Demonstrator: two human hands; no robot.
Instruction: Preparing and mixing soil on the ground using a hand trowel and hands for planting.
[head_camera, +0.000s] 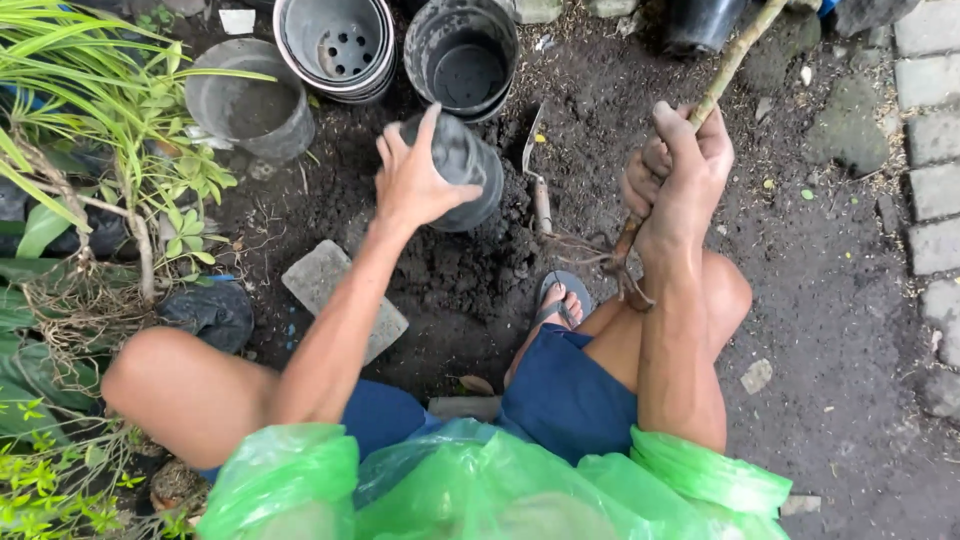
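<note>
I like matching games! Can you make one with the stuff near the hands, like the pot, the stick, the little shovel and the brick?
Things:
1. black pot
2. plant stem
3. trowel
4. grey brick

Places:
A. lying on the soil between the two hands
B. gripped in the right hand
C. under the left forearm, flat on the ground
D. held on its side by the left hand

Pairs: 1-D, 2-B, 3-A, 4-C

Dark, damp soil (800, 300) is being lit by flat daylight. The right edge is being bordered by grey paving stones (935, 190), the left crowded by green plants (90, 110).
</note>
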